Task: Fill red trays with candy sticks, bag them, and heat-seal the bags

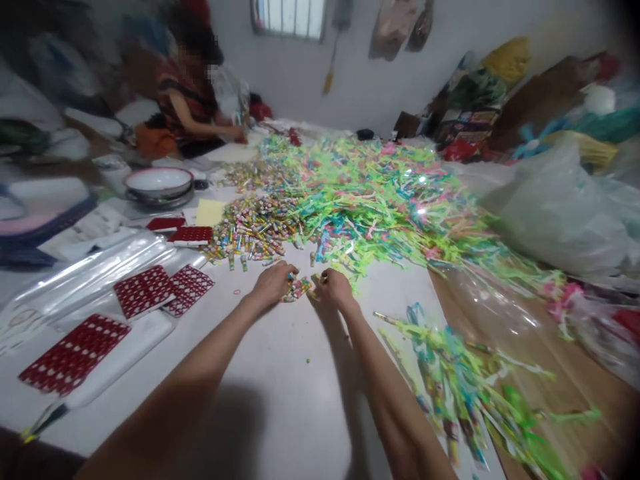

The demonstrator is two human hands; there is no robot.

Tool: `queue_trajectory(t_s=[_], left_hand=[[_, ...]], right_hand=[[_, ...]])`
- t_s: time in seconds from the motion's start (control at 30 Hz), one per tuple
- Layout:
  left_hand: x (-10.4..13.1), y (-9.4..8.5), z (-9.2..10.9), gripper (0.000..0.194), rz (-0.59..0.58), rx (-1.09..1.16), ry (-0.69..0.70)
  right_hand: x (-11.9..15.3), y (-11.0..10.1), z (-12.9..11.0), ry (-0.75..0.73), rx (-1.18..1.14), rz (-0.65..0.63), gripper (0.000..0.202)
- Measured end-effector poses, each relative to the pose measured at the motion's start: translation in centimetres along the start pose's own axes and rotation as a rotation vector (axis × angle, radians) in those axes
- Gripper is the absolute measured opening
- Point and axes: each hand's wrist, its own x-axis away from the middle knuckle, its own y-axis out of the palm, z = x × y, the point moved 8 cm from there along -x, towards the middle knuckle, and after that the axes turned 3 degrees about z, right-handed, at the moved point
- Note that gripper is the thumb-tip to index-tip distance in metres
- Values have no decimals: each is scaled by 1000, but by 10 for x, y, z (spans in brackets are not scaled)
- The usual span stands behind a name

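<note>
On the white table point(285, 387), my left hand point(274, 283) is bent around the left side of a small cluster of colourful little tubes point(299, 289). My right hand point(335, 287) sits just right of that cluster, its fingers curled at a small tube point(315, 279). Whether the left fingers grip a piece is hidden. A heap of similar short tubes point(255, 223) lies beyond my left hand. Next to it spreads a large pile of green, blue and pink streamers point(370, 193).
Red patterned sheets point(75, 353) and clear plastic lie at left, near stacked bowls point(159, 181). More streamered sticks point(450, 380) lie at right, below a big plastic bag point(560, 207). Another person point(187, 107) sits at the far left of the table.
</note>
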Motion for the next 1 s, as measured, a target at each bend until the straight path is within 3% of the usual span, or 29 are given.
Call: queue_trajectory(t_s=[0.17,0.4,0.57,0.67,0.87,1.0], left_hand=[[-5,25,6,30,-243,-88,212],[3,35,20,19,-321,-267,438],[-5,35,19,32,-313,-286,438],[-14,40,23,22,-343,-256,463],[-27,51,27,12,-360,-148,464],[-34,32,24,6,-289,-21,356]], right_hand=[[20,-4,-18,-354,45,-40,27],[29,14,-28,-381,127,-106,22],[33,-7,-10,-354,106,-8,18],[38,-18,-2,-333,142,21,17],[59,10,-31,-466,340,-138,22],[65,26,-45,-530,435,-114,19]])
